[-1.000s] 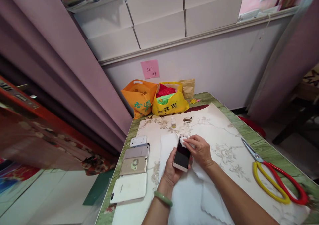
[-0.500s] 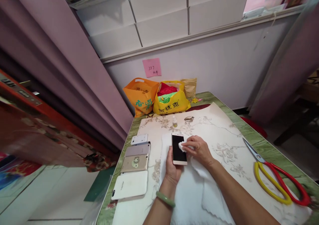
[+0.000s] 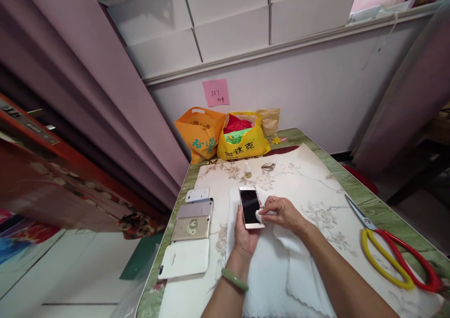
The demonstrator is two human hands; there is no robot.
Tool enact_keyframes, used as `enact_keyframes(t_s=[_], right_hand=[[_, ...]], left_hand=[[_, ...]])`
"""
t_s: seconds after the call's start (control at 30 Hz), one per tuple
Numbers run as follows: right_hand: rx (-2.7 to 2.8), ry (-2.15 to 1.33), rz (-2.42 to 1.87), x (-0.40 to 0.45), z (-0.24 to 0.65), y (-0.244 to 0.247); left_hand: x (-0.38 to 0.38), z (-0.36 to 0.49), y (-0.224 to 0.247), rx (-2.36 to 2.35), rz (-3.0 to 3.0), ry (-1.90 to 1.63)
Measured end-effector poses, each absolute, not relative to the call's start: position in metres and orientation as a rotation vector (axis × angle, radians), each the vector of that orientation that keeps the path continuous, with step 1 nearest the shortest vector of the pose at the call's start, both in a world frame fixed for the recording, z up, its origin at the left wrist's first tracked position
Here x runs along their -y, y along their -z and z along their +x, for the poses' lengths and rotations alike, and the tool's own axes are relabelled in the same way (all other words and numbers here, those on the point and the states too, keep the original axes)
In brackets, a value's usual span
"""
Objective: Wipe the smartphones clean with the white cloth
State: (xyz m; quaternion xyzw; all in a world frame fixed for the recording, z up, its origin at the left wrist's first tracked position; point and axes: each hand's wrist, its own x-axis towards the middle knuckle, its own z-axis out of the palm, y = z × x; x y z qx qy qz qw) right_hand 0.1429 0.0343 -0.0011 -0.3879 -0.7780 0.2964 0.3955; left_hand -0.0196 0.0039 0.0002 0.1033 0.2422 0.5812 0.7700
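Observation:
A smartphone (image 3: 249, 206) with a dark screen and pale gold frame rests in my left hand (image 3: 245, 237), whose fingers wrap its lower edges. My right hand (image 3: 284, 213) pinches a small white cloth (image 3: 259, 215) against the lower right part of the screen. Under both hands a white towel (image 3: 270, 280) with a scalloped edge is spread on the table, partly folded over on the right. Beyond the phone stands a small clear bottle (image 3: 248, 171) with a white cap, with folded eyeglasses (image 3: 268, 167) beside it.
Several phones lie face down in a column at the left, the nearest a white phone (image 3: 183, 259). Large scissors (image 3: 378, 233) with yellow and red handles lie at the right. An orange bag (image 3: 200, 132), a yellow bag (image 3: 242, 142) and a tan pouch (image 3: 269, 122) stand along the back.
My right hand has slid the small cloth down the screen toward the phone's lower right corner. The phone has tilted slightly in my left hand.

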Motion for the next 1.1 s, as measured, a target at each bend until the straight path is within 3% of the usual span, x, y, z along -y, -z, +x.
enact_keyframes(t_s=[0.3,0.8,1.1], right_hand=[[1.856,-0.974,-1.020,-0.038,0.142,0.007],[1.586,-0.687,-1.199,-0.041,0.141,0.008],[1.315,-0.550,-1.276,-0.043,0.139,0.007]], left_hand=[[-0.005,-0.022,-0.004,-0.547,0.220,-1.248],[-0.001,-0.019,-0.014,-0.666,0.248,-1.172],[0.005,-0.018,-0.020,-0.638,0.557,-1.099]])
